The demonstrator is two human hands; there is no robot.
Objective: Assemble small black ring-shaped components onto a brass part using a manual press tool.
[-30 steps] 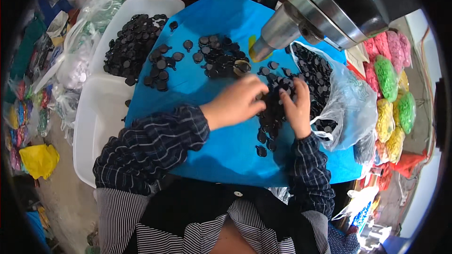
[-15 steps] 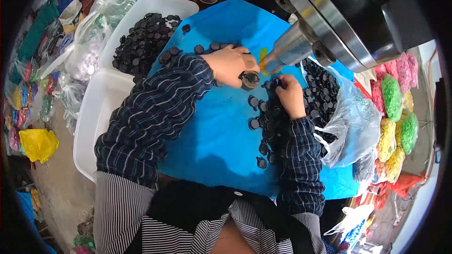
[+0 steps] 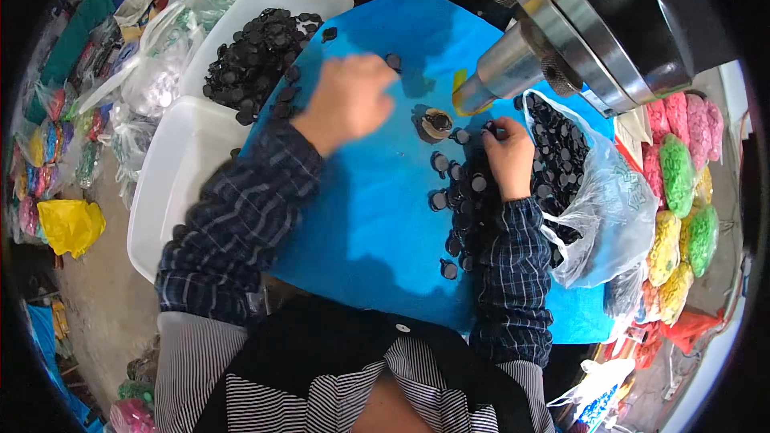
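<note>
My left hand (image 3: 349,100) hangs over the left half of the blue cloth (image 3: 345,261), smeared by motion, so its grip does not show. Between finger and thumb, my right hand (image 3: 512,157) pinches a small dark piece (image 3: 491,129), partly hidden by the fingertips. Just left of it, a round tan-topped holder (image 3: 437,119) sits on the cloth with something dark at its middle. Small black round pieces with side tabs (image 3: 449,270) lie in a loose heap below and beside my right hand. A few more lie past my left hand, one black piece (image 3: 393,62) among them.
A metal machine head (image 3: 513,64) slants in from the upper right near the holder. An open plastic bag (image 3: 605,208) of black pieces lies right of my right hand. At left stand a white bin (image 3: 269,0) heaped with black pieces and another white bin (image 3: 152,224).
My left hand has lifted off the round holder and swung left, uncovering it. My right hand has shifted slightly right and down. The whole view has moved a little.
</note>
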